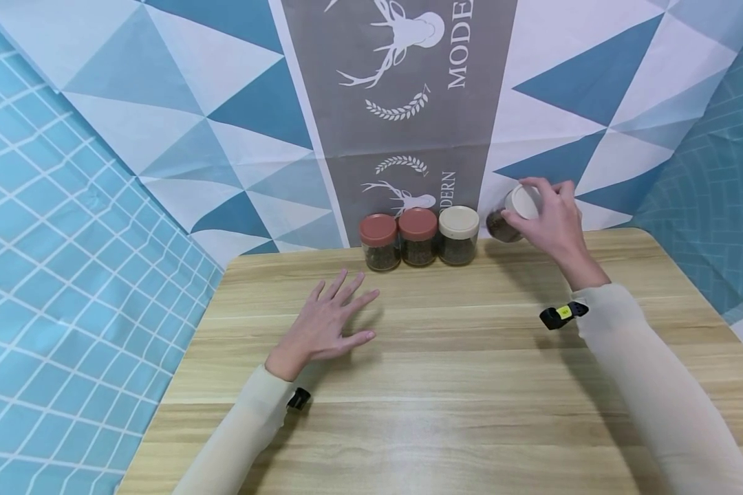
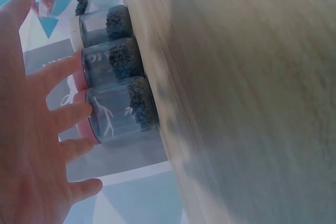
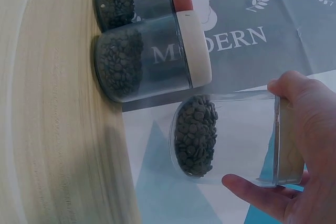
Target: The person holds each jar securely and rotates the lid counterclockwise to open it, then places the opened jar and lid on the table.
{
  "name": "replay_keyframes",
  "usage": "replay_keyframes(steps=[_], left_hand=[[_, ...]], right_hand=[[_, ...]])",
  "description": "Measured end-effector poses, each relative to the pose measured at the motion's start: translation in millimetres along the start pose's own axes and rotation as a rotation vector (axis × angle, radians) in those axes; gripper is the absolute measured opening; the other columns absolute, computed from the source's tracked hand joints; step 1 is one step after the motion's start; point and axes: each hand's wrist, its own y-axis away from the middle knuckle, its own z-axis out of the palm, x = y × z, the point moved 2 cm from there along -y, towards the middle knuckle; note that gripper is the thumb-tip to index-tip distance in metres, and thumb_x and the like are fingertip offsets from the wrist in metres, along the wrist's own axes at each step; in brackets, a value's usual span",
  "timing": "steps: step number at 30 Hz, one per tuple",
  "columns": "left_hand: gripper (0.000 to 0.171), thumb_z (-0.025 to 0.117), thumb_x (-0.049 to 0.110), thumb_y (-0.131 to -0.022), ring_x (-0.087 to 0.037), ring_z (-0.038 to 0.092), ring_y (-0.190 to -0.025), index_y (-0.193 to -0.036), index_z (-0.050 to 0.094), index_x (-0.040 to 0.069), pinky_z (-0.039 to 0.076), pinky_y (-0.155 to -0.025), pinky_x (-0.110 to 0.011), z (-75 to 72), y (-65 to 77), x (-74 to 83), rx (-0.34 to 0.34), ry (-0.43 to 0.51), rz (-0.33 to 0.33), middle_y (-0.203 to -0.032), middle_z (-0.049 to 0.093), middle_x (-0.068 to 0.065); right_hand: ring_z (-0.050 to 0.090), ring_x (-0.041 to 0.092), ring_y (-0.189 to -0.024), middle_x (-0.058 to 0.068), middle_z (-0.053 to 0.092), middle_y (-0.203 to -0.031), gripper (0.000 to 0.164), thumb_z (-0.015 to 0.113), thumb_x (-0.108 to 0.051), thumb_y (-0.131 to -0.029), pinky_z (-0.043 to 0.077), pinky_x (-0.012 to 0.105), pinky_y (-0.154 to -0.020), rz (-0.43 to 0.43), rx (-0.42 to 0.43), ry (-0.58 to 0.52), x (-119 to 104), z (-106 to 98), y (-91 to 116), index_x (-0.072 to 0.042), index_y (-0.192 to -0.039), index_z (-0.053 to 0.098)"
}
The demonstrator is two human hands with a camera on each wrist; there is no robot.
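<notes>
My right hand (image 1: 554, 218) grips a clear jar by its cream lid (image 1: 523, 201), thumb on one side and fingers on the other. Dark small pellets (image 3: 195, 136) fill the bottom of this jar, which is held slightly tilted above the table at the right end of a row. The row has a jar with a cream lid (image 1: 459, 221) and two jars with red lids, the middle one (image 1: 417, 225) and the left one (image 1: 378, 230). Fingers spread and holding nothing, my left hand (image 1: 329, 317) hovers over the table in front of the left jar.
The wood-grain table (image 1: 446, 405) meets a patterned cloth backdrop (image 1: 408, 137) right behind the jars. Blue tiled-pattern cloth (image 1: 68, 289) hangs along the left side, with another blue cloth (image 1: 712, 206) at the right.
</notes>
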Motion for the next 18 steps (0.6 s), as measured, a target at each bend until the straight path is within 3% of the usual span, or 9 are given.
replay_keyframes(steps=[8, 18], left_hand=[[0.112, 0.001, 0.098, -0.096, -0.051, 0.033, -0.171, -0.173, 0.048, 0.031, 0.036, -0.129, -0.082, -1.8, 1.3, 0.5, 0.004, -0.003, 0.004, -0.184, 0.037, -0.015], [0.106, 0.007, 0.097, -0.099, -0.049, 0.033, -0.172, -0.173, 0.046, 0.031, 0.035, -0.13, -0.082, -1.1, 0.7, -1.6, 0.001, -0.006, 0.002, -0.185, 0.036, -0.015]], right_hand=[[0.052, 0.056, -0.127, 0.035, 0.041, -0.151, 0.071, 0.084, -0.038, -0.098, 0.039, 0.081, -0.111, -0.009, 0.028, -0.043, 1, 1, 8, -0.016, -0.161, 0.058], [0.053, 0.052, -0.125, 0.034, 0.042, -0.148, 0.072, 0.085, -0.037, -0.097, 0.05, 0.08, -0.101, -0.041, 0.067, -0.044, -3, 3, 19, -0.016, -0.161, 0.059]])
